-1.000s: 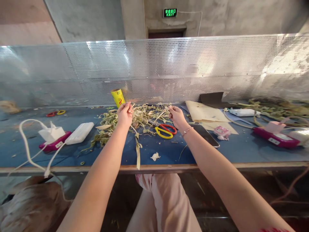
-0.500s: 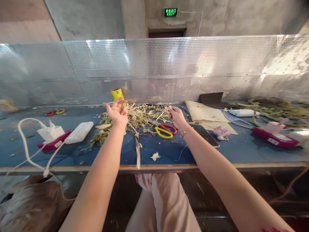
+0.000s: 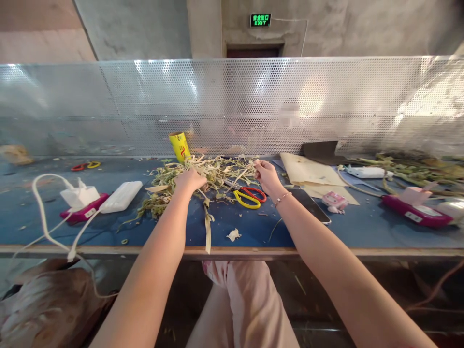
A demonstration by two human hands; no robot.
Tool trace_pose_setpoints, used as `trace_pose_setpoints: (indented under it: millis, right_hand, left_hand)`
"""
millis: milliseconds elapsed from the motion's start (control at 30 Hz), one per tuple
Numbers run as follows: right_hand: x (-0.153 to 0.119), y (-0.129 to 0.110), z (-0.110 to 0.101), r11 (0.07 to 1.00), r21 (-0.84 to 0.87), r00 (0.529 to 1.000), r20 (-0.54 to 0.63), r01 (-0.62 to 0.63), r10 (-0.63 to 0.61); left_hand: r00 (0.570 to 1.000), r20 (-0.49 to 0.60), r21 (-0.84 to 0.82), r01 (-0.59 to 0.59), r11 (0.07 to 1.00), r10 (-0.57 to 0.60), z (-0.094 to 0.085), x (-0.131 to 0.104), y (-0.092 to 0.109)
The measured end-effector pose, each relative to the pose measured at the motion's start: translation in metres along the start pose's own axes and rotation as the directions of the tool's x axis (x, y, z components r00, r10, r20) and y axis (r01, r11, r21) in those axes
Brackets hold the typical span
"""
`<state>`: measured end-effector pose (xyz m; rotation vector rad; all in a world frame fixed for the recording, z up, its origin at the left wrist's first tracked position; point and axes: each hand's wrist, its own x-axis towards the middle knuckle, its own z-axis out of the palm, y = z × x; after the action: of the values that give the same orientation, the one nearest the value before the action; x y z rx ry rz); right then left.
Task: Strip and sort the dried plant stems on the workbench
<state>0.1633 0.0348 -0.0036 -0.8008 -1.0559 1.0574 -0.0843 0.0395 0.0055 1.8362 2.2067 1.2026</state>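
Note:
A heap of dried stalks and leaf strips (image 3: pixel 221 169) lies on the blue table in front of me. My left hand (image 3: pixel 190 181) rests palm down on the heap's left part, its fingertips hidden behind the hand and among the strips. At the heap's right end my right hand (image 3: pixel 267 177) is closed in a pinch; a small pale bit shows at the fingertips, too small to name. Scissors (image 3: pixel 250 197) with yellow and red handles lie between my hands, blades partly under the strips. A yellow cardboard tube (image 3: pixel 179 146) stands tilted behind the heap.
Left are a white power bank (image 3: pixel 121 196), a magenta power strip (image 3: pixel 81 212) with cables, and another pair of scissors (image 3: pixel 86 166). Right are a phone (image 3: pixel 311 205), a pink toy-like case (image 3: pixel 334 200), paper sheets (image 3: pixel 308 169) and another power strip (image 3: pixel 416 212). A perforated metal screen (image 3: pixel 235 106) stands behind.
My left hand has turned from palm up with spread fingers to palm down, lowering onto the heap. The right hand stays pinched in nearly the same place.

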Motion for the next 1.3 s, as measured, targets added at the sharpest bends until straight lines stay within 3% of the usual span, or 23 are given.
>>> trace_pose_setpoints:
  millis: [100,167,200,267,300,333,533,733,900,1033,1133,1200,1300]
  right_hand:
    - [-0.001,0.0,0.0,1.0,-0.01,1.0,-0.002,-0.009,0.009]
    - [-0.001,0.001,0.0,1.0,-0.017,1.0,-0.007,-0.009,0.009]
    - [-0.001,0.001,0.0,1.0,-0.017,1.0,-0.01,-0.007,0.007]
    - [-0.001,0.002,0.0,1.0,-0.011,1.0,-0.013,-0.003,0.003]
    - [-0.001,0.002,0.0,1.0,-0.007,1.0,-0.013,-0.004,0.004]
    - [-0.001,0.002,-0.001,1.0,-0.004,1.0,-0.013,-0.007,0.007]
    - [-0.001,0.002,-0.001,1.0,0.019,1.0,-0.004,0.0,0.0]
    - [-0.001,0.002,-0.001,1.0,-0.008,1.0,-0.003,-0.006,0.006]
    - [0.0,0.002,-0.002,0.999,-0.035,1.0,0.009,-0.002,0.003]
    - [0.0,0.003,-0.001,0.999,-0.054,1.0,0.005,0.0,0.0]
    - [0.0,0.003,-0.001,0.998,-0.062,1.0,0.006,0.014,-0.014]
    - [0.0,0.003,-0.002,0.997,-0.073,1.0,0.016,0.021,-0.02]
    - [0.001,0.005,-0.002,0.993,-0.11,0.998,0.042,0.041,-0.037]
  left_hand:
    - [0.999,-0.032,0.259,-0.002,0.966,0.011,-0.005,-0.014,0.012]
    - [0.983,0.014,0.35,-0.174,0.92,0.181,-0.005,-0.022,0.02]
    - [0.948,0.104,0.368,-0.319,0.873,0.302,-0.004,-0.025,0.023]
    - [0.808,0.347,0.318,-0.58,0.75,0.477,0.0,-0.027,0.027]
    - [0.754,0.429,0.29,-0.637,0.714,0.498,0.003,-0.027,0.028]
    - [0.739,0.463,0.294,-0.649,0.701,0.49,0.006,-0.027,0.028]
    - [0.802,0.412,0.264,-0.559,0.786,0.432,0.013,-0.019,0.021]
    - [0.767,0.524,0.327,-0.582,0.744,0.37,0.008,-0.017,0.017]
    - [0.828,0.382,0.337,-0.539,0.772,0.411,0.009,-0.018,0.017]
    - [0.891,0.102,0.224,-0.453,0.863,0.441,0.009,-0.015,0.018]
    - [0.911,-0.164,-0.049,-0.39,0.92,0.378,0.007,-0.012,0.021]
    - [0.917,-0.314,-0.3,-0.342,0.89,0.246,0.004,-0.01,0.024]
    - [0.939,-0.344,-0.625,-0.247,0.741,0.023,0.002,-0.007,0.028]
